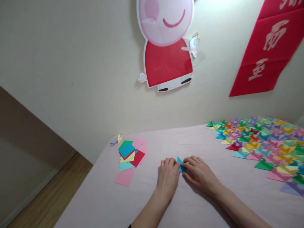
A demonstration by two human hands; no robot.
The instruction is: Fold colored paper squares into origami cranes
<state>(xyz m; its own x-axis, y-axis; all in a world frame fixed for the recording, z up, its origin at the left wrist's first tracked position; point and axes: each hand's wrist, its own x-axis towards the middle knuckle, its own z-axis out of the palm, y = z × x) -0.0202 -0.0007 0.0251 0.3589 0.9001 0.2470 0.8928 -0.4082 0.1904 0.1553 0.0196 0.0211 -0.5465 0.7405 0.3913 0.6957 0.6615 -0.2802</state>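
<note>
A small piece of folded blue origami paper (182,169) lies between my two hands on the pale pink cloth, its pointed tip showing at the top. My left hand (169,174) has its fingers curled down at the left edge of the paper, gripping it there. On the other side, my right hand (199,172) pinches the right part with thumb and fingers, which hide some of the folds. To the left lies a loose pile of square paper sheets (127,150) in blue, green, red, yellow and pink.
Many folded paper birds (258,142) in mixed colours stand in rows at the right. Two small folded pieces, one yellow (119,138), one purple (114,142), sit at the far left corner. Behind the cloth-covered surface (95,196) rises a wall with a pig cutout (168,63).
</note>
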